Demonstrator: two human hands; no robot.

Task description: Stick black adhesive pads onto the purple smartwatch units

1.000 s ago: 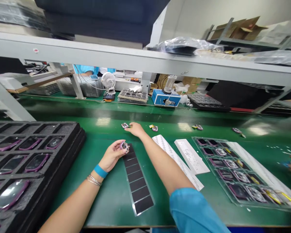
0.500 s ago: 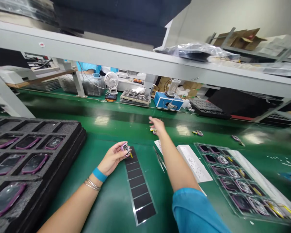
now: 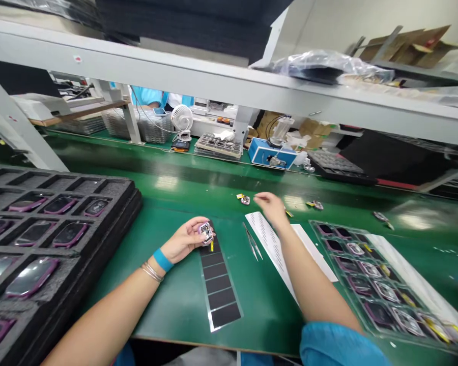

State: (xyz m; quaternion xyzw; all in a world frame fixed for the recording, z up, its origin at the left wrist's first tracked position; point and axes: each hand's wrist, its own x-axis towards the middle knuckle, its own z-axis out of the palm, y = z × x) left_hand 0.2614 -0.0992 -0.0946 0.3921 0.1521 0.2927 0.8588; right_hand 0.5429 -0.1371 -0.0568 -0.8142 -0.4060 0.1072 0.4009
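Okay, over to the left hand (image 3: pixel 183 240): it's curled nearly closed, thumb and fingers pinching a small purple-framed part (image 3: pixel 205 233) right above the top end of a black strip (image 3: pixel 217 279) of dark squares on clear backing, lying on the green table (image 3: pixel 168 213). A tiny yellow tab (image 3: pixel 211 246) dangles from that part at six o'clock; whether it touches the strip, I can't tell. A blue wristband (image 3: pixel 162 260) and thin metal bangles (image 3: pixel 151 272) sit on that wrist.

Now the right hand (image 3: pixel 269 207), up at one o'clock: half open, fingers loosely bent, holding nothing, just past the top of a white printed sheet (image 3: pixel 269 249). Tweezers (image 3: pixel 252 241) lie flat right beside that sheet, tips pointing toward the person. A loose part with a yellow tab (image 3: pixel 245 200) sits at the hand's nine o'clock, and another (image 3: pixel 316 205) lies at its three o'clock.

Out at nine o'clock, a black foam tray (image 3: pixel 125 203) carries rows of purple-rimmed devices in their pockets. Over at three o'clock, a clear plastic tray (image 3: pixel 324 236) holds more parts in rows. Across the table, there's a white desk fan (image 3: pixel 182 118) and a blue box (image 3: pixel 272 154), with a co-worker's blue sleeve (image 3: pixel 147 95) showing beyond, all under a grey shelf (image 3: pixel 175 71).
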